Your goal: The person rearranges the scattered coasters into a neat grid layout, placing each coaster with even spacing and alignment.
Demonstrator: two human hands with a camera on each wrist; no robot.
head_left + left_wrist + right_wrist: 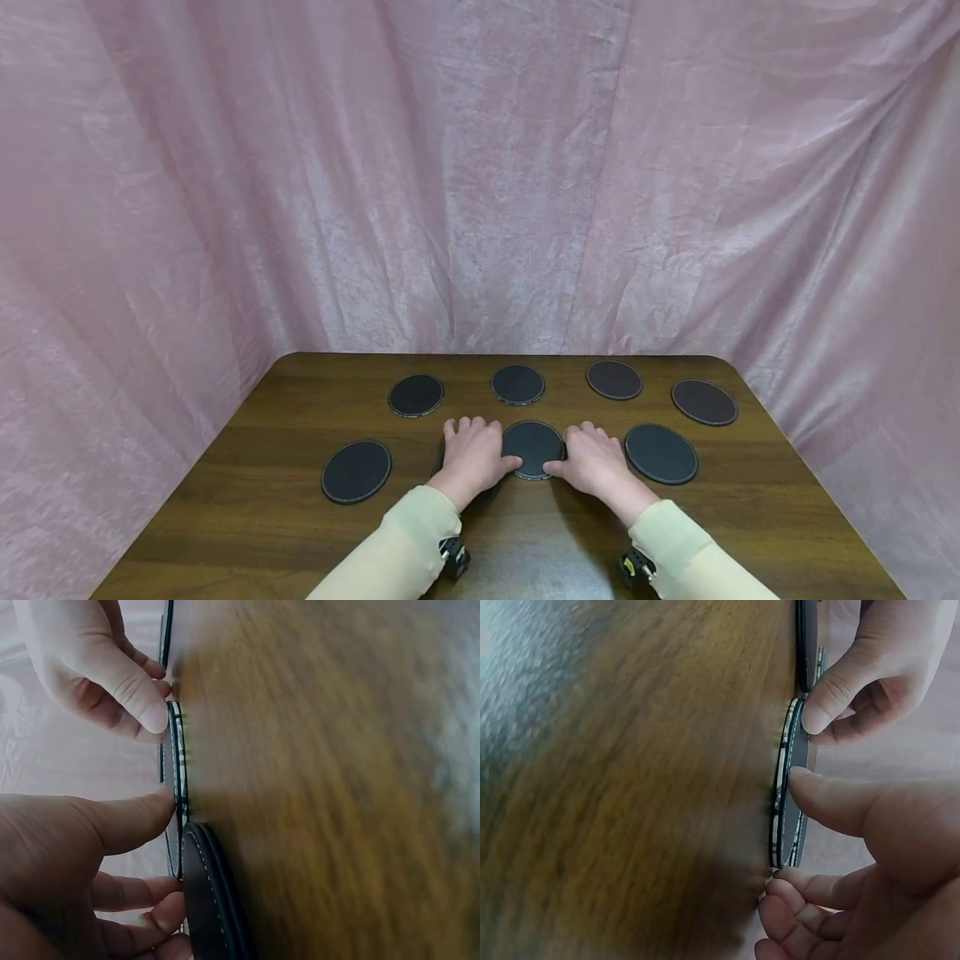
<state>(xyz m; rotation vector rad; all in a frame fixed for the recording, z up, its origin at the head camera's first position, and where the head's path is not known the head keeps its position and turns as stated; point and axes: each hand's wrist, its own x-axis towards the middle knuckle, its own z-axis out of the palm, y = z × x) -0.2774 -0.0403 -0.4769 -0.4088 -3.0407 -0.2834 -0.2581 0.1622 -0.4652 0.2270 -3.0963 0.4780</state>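
Note:
A round dark coaster [533,446] with a stitched rim lies in the middle of the table, between both hands. My left hand [475,456] holds its left side, thumb on the top face and fingers curled by the edge. On the opposite side my right hand [596,461] holds it the same way, thumb on top. Both wrist views show a light and dark pattern along the edge of this coaster [780,787]. Another dark coaster [206,900] lies under my left hand, mostly hidden in the head view.
One coaster [356,472] lies at the left and another [661,454] to the right of my right hand. Along the back are several more, including a far-right one [705,402]. Behind the wooden table [247,517] hangs a pink curtain [480,167].

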